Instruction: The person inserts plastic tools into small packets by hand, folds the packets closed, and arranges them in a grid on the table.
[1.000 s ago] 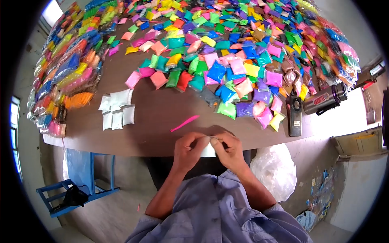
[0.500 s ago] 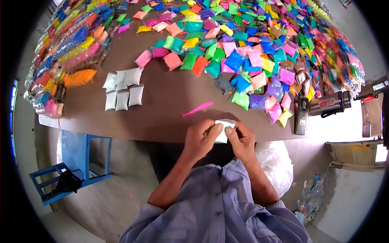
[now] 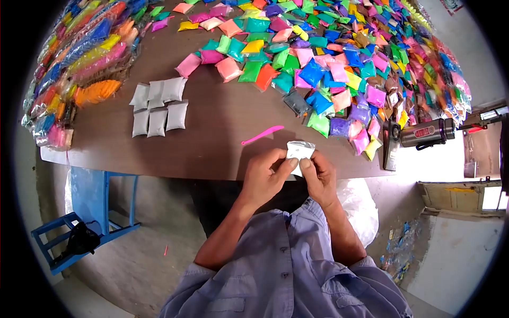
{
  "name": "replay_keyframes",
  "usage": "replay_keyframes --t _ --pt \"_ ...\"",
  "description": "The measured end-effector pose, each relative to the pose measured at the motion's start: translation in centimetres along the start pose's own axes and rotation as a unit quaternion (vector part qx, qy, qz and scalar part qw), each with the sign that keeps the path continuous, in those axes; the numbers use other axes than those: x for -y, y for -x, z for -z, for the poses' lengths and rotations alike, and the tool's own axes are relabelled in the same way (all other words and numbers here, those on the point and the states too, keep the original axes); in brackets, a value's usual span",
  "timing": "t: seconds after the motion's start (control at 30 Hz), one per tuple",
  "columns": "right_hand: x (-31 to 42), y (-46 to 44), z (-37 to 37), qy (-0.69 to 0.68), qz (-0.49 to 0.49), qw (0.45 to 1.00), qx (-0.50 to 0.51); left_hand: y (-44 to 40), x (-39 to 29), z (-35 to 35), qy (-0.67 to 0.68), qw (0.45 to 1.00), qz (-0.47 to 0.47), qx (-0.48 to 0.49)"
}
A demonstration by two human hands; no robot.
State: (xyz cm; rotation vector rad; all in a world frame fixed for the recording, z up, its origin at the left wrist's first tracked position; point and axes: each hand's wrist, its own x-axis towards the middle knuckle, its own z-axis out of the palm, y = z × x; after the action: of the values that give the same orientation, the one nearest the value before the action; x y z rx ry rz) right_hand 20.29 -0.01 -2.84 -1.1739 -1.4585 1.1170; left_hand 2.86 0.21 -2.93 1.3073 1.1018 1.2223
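A small white packet (image 3: pixel 300 150) with a clear upper edge is held upright at the table's front edge. My left hand (image 3: pixel 266 174) pinches its left side, and my right hand (image 3: pixel 319 176) grips the right side, both thumbs pressing on its face. Just beyond the hands a pink plastic stick (image 3: pixel 263 134), slim with one broader end, lies on the table. Farther left, several white packets (image 3: pixel 157 121) lie flat in two rows.
Many coloured packets (image 3: pixel 310 72) cover the back and right of the brown table (image 3: pixel 212 132). Bundled coloured packs (image 3: pixel 87 69) are heaped at left. A flask (image 3: pixel 427 133) lies at the right edge. A blue stool (image 3: pixel 91 196) and a white plastic bag (image 3: pixel 358 209) stand below.
The white packet has risen a little between my hands, and more of its clear top edge shows. My thumbs sit lower on it. The view has shifted slightly.
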Motion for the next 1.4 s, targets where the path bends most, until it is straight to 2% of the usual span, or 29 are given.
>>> replay_keyframes --t 0.03,0.17,0.27,0.33,0.4,0.47,0.53,0.6,0.63,0.77,0.83,0.9,1.17,1.27,1.33,1.4 --pt "-0.1 0.1 0.3 -0.014 -0.029 0.999 0.008 0.0 -0.2 0.0 0.002 1.0 -0.002 0.002" --pt "-1.2 0.1 0.7 0.011 -0.004 1.0 -0.02 -0.3 -1.7 -0.4 -0.039 0.999 0.011 0.032" --pt "-1.4 -0.1 0.1 -0.023 -0.025 0.998 -0.045 -0.1 -1.5 -0.4 -0.041 0.998 0.026 0.04" --pt "-0.2 -0.5 -0.2 -0.002 0.012 0.999 -0.033 0.0 -0.7 -0.4 -0.03 0.998 0.033 0.038" --pt "-0.2 -0.3 0.0 -0.012 0.001 1.0 -0.021 0.2 0.3 -0.5 -0.003 1.0 0.006 0.002" --pt "-0.8 0.2 0.4 -0.025 -0.028 0.999 0.033 0.0 0.4 -0.3 -0.003 1.0 0.009 0.014" --pt "-0.1 0.1 0.2 -0.055 -0.047 0.997 0.024 -0.2 0.1 0.0 -0.005 1.0 0.015 0.025" --pt "-0.2 -0.1 0.2 -0.084 -0.064 0.994 0.014 -0.4 -0.3 0.1 0.018 0.995 0.088 0.034" --pt "-0.5 -0.1 0.4 -0.093 -0.076 0.993 0.009 -0.5 -0.3 0.1 0.071 0.993 0.092 0.033" --pt "-0.8 -0.4 0.6 -0.11 -0.092 0.99 0.004 -0.5 -0.3 0.0 0.072 0.991 0.104 0.046" --pt "-0.9 -0.4 0.6 -0.106 -0.095 0.99 0.003 -0.4 0.1 -0.6 0.028 0.997 0.07 0.028" --pt "-0.9 -0.4 0.3 -0.074 -0.057 0.996 -0.007 -0.3 0.1 -0.5 0.023 0.997 0.072 0.033" --pt "0.0 -0.5 0.4 -0.038 -0.044 0.998 -0.025 -0.1 0.2 0.1 -0.063 0.995 0.054 0.056" --pt "-0.8 -0.3 1.5 -0.048 -0.059 0.997 0.001 0.1 0.7 -0.1 -0.027 0.996 0.07 0.042" --pt "-1.3 -0.2 1.6 -0.068 -0.059 0.996 0.025 0.0 1.1 0.3 0.048 0.996 0.072 0.025" --pt "-1.6 -0.2 1.3 -0.168 -0.025 0.984 -0.048 -0.2 0.6 0.7 0.067 0.994 0.08 0.028"
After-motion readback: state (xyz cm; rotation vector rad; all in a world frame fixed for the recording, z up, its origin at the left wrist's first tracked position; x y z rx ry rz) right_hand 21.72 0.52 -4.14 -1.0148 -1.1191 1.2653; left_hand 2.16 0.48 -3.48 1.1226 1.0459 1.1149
